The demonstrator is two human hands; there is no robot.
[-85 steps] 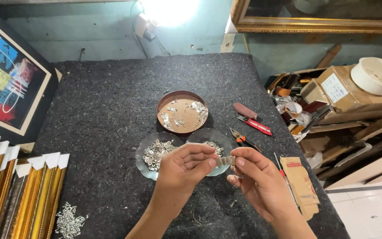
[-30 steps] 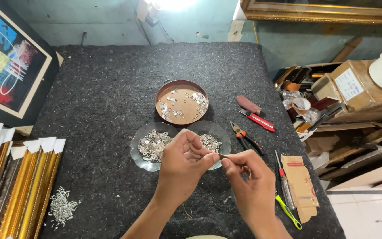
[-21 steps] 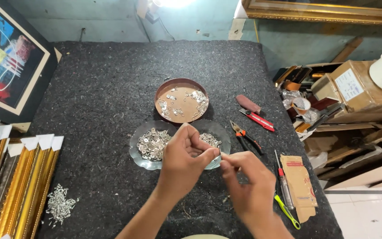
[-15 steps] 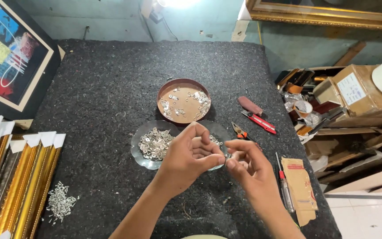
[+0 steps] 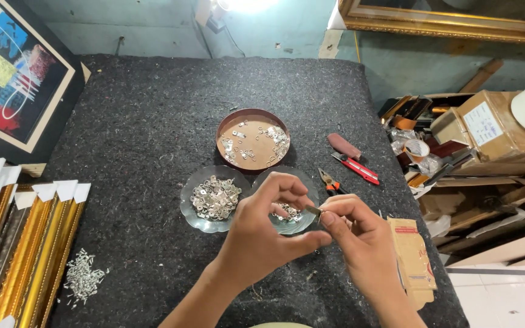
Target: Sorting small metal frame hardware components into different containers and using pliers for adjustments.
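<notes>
Pinching a tiny metal piece (image 5: 312, 211) between them, the left hand (image 5: 262, 234) and right hand (image 5: 360, 237) meet fingertip to fingertip just above the glass dish (image 5: 302, 185); working this low means a dropped piece should land among the others.

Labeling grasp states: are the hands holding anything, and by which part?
Both hands pinch one small metal piece between them: left hand and right hand fingertips at its ends. Too small to identify the exact part gripped.
</notes>
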